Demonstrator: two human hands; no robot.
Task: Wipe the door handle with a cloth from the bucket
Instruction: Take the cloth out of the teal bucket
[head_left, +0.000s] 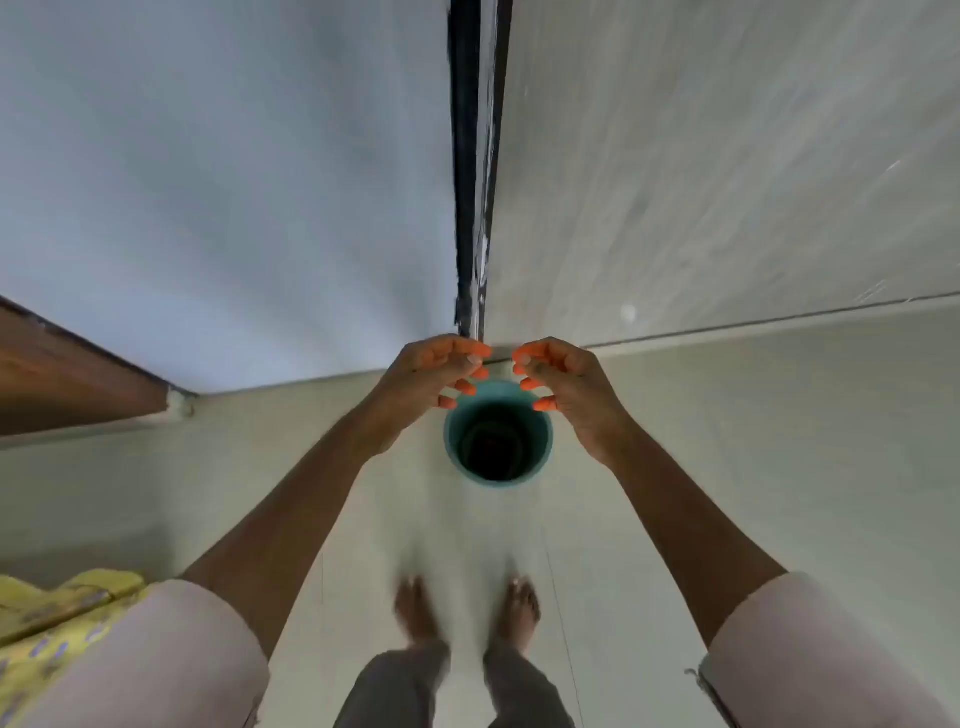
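Bare feet (467, 610) on pale floor tiles (727, 467), blurred; teal bucket (497, 440) on floor ahead, inside dark, cloth not discernible; left hand (434, 376) and right hand (563, 379) above its rim, fingers curled half open, empty; dark vertical door edge (475, 171) beyond

Pale floor (727, 467): teal bucket (543, 447) standing upright, bare feet (522, 613) nearby.

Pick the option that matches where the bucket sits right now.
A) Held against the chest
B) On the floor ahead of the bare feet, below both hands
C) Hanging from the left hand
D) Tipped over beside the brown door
B: the teal bucket stands upright on the pale floor, beyond the bare feet, with the left hand and right hand held empty above its rim.
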